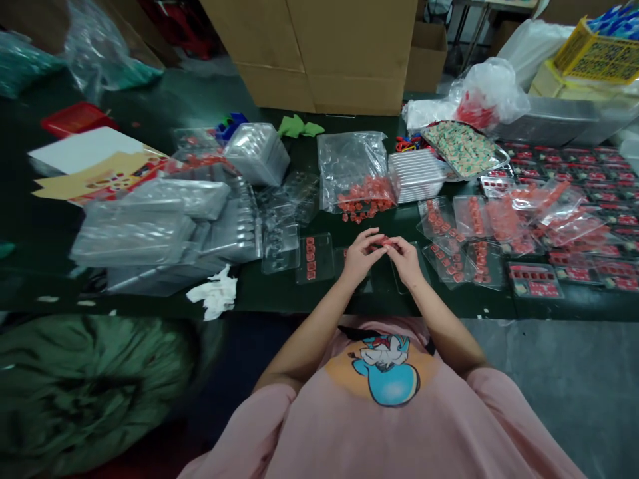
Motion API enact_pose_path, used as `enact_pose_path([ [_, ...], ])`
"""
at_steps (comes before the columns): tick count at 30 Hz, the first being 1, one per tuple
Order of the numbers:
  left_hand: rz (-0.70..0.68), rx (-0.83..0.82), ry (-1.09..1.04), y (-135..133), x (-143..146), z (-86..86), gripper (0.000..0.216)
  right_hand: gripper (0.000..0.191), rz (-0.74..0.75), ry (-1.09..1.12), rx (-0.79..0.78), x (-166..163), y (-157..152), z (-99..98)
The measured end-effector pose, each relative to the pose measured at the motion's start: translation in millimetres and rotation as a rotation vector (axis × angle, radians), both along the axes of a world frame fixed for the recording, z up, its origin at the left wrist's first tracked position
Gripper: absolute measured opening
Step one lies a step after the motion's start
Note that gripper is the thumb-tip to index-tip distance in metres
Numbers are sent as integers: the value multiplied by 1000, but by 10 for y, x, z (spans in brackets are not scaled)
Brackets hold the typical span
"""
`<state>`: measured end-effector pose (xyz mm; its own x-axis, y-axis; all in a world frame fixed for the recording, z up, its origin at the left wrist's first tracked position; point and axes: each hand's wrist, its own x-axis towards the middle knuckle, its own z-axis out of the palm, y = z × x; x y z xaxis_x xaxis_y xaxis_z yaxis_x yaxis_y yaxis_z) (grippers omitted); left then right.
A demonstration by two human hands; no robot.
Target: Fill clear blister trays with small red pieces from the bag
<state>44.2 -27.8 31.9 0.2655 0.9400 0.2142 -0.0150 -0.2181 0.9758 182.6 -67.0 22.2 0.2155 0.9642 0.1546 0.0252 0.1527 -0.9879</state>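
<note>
My left hand (360, 253) and my right hand (405, 259) meet over the dark green table (44, 226), fingers pinched together on small red pieces (385, 241) held between them. Just beyond them lies an opened clear bag (352, 166) with a heap of the same red pieces (366, 197) spilling from it. A clear blister tray (314, 258) with one column of red pieces lies left of my left hand. Another clear tray lies under my hands, mostly hidden.
Stacks of empty clear blister trays (164, 223) fill the left. Filled trays and bags of red pieces (529, 226) spread to the right. A crumpled white tissue (215, 296) lies at the near edge. Cardboard boxes (329, 53) stand behind; a green bag (90, 386) sits lower left.
</note>
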Motion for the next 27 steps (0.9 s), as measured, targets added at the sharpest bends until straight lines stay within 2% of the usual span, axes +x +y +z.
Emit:
enact_pose_path([
  [3,27,9,-13,-31,50,4,24,34,25,216,-119,-47,1,-59],
  [6,31,67,61,-45,101,36,24,41,17,320,-192,-62,1,-73],
  [13,20,143,210,98,197,72,19,41,-23,328,-240,158,-7,-51],
  [17,26,88,286,290,223,-31,17,40,-180,309,-174,506,-6,-24],
  [21,-82,125,393,405,328,-185,8,39,-323,265,-159,777,-28,-19],
  [24,-207,188,498,404,475,-305,7,37,-356,292,-155,826,-58,-46],
  [27,-291,239,625,374,615,-412,6,32,-322,314,-146,799,-87,-80],
])
